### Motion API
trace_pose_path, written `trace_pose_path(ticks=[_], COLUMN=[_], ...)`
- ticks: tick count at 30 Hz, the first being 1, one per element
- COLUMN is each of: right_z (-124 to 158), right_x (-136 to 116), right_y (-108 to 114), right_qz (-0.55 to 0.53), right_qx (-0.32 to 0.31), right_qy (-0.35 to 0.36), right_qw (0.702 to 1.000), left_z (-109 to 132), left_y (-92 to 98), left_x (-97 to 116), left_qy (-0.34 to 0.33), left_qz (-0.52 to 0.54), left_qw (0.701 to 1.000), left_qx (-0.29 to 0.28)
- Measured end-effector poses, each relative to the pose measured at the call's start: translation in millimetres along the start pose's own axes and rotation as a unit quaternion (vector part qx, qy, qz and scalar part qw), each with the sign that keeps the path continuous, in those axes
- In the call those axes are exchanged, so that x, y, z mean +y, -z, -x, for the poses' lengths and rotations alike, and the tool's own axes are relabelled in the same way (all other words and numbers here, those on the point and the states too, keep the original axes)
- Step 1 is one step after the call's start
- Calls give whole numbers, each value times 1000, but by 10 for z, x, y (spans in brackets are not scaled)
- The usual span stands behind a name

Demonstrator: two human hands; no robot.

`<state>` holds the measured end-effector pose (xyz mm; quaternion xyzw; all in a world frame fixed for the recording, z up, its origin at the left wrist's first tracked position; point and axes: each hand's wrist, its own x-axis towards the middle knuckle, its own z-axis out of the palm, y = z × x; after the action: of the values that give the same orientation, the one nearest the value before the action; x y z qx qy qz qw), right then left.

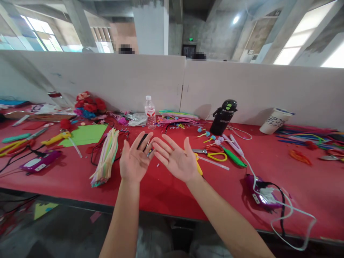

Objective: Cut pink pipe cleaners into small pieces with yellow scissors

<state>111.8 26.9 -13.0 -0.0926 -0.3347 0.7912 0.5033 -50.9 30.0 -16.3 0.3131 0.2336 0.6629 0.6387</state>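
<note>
Both palms face up over the red table (161, 200), fingers spread and holding nothing. My left hand (136, 159) is just right of a bundle of pale pipe cleaners (106, 157). A dark flat object (142, 141) lies partly hidden behind its fingers. My right hand (178, 157) is close by, its fingertips near those of the left. Partly covered by the right hand is a yellow item (199, 166), too hidden to name. Scissors with orange and yellow handles (217, 156) lie to the right of it, along with a clear glue stick (215, 163) and a green tool (234, 157).
Behind the hands stand a water bottle (150, 113) and a black flask (223, 116). A paper cup (275, 121) leans at right. Purple power strips (40, 161) with cables lie on both sides. A yellow glue gun (56, 138) rests by green sheets (86, 135). A white partition (118, 79) closes the back.
</note>
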Motion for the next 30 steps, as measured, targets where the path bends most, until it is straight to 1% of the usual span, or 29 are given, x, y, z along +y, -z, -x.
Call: trace_pose_path(ticks=[2, 4, 5, 6, 8, 10, 11, 12, 13, 16, 17, 18, 19, 21, 24, 27, 29, 30], right_z=[-17, -16, -5, 12, 60, 110, 130, 145, 156, 174, 180, 188, 199, 225, 261, 278, 281, 280], right_x=[45, 99, 121, 137, 151, 151, 152, 154, 158, 172, 176, 178, 180, 182, 178, 159, 147, 144], right_y=[107, 233, 295, 354, 459, 547, 586, 621, 651, 704, 710, 710, 708, 702, 709, 749, 788, 808], right_qz=[32, 106, 156, 216, 339, 434, 459, 467, 457, 380, 365, 363, 373, 416, 500, 561, 573, 572], right_qx=[33, 77, 87, 87, 90, 90, 87, 83, 80, 82, 81, 77, 74, 73, 83, 77, 71, 70], right_qy=[-10, -39, -44, -47, -38, -6, 12, 22, 28, 44, 51, 56, 59, 61, 72, 78, 77, 74], right_qw=[999, 991, 983, 971, 936, 897, 884, 880, 886, 920, 926, 927, 923, 904, 859, 820, 813, 814], left_z=[-86, -188, -245, -306, -443, -594, -669, -741, -805, -927, -941, -943, -935, -894, -786, -644, -542, -493], left_y=[33, 65, 78, 90, 104, 109, 109, 106, 102, 103, 114, 131, 155, 206, 223, 106, -19, -79], left_x=[-39, -65, -70, -71, -63, -50, -42, -35, -28, -30, -45, -67, -96, -167, -271, -365, -439, -483], left_qy=[-8, -18, -17, -11, 8, 23, 28, 31, 34, 55, 59, 53, 40, 15, 4, -46, -62, -68], left_qz=[-32, -67, -80, -97, -148, -214, -248, -284, -325, -446, -466, -472, -469, -461, -474, -475, -476, -471], left_qw=[999, 997, 996, 995, 989, 976, 968, 958, 944, 882, 865, 858, 859, 866, 848, 831, 818, 817], left_qx=[25, 43, 42, 36, 26, 19, 9, -8, -33, -143, -176, -196, -201, -192, -237, -286, -317, -325])
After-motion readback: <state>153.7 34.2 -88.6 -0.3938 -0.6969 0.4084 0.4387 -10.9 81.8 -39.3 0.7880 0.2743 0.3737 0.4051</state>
